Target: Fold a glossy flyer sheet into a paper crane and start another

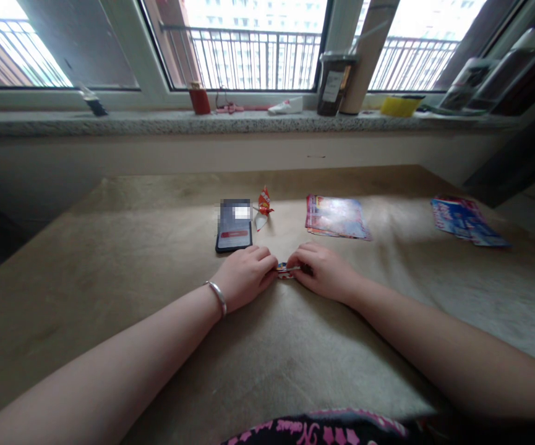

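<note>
Between both hands lies a small folded strip of printed paper [286, 271], coloured blue, red and white. My left hand [248, 275], with a silver bangle at its wrist, pinches the strip's left end. Its right end is pinched by my right hand [320, 272]. The fingers cover much of the strip, and it stays low at the tabletop. Just beyond the left hand is a black phone [235, 242] with its screen lit. Beside the phone stands a small red-and-orange folded paper figure [264, 203] with a pale part at its base.
A stack of shiny printed sheets or wrappers [339, 216] lies beyond my right hand. Blue printed ones [469, 221] are fanned at the right on the wooden table [109, 259]. The stone windowsill [258, 123] holds a red container [199, 99], a dark lidded jar [334, 83] and a yellow item [399, 106].
</note>
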`<act>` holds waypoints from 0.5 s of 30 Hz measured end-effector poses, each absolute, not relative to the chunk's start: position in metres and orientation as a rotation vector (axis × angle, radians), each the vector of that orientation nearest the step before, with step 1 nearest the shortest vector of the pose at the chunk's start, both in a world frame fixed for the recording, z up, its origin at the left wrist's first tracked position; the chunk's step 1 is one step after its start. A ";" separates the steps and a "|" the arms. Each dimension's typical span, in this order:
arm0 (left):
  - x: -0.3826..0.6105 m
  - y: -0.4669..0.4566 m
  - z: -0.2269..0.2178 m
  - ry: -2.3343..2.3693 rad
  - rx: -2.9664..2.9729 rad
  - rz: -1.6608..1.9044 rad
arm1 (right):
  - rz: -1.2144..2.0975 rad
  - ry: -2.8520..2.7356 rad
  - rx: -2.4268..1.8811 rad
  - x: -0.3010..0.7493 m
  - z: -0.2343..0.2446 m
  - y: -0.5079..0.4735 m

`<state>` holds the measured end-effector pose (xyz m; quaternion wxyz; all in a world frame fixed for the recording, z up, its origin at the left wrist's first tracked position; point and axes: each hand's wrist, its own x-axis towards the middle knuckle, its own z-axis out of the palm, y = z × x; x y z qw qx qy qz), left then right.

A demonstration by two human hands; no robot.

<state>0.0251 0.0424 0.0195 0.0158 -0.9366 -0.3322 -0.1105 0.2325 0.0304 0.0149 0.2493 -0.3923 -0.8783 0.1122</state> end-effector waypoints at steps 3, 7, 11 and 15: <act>0.025 0.042 0.019 -1.046 -2.904 -0.326 | 0.305 -2.393 -1.065 0.232 0.015 0.030; 0.026 0.042 0.021 -1.070 -2.915 -0.314 | 0.309 -2.397 -1.063 0.232 0.014 0.030; 0.027 0.042 0.023 -1.081 -2.934 -0.306 | 0.319 -2.407 -1.056 0.232 0.015 0.030; 0.026 0.043 0.023 -1.061 -2.936 -0.326 | 0.314 -2.402 -1.055 0.232 0.017 0.030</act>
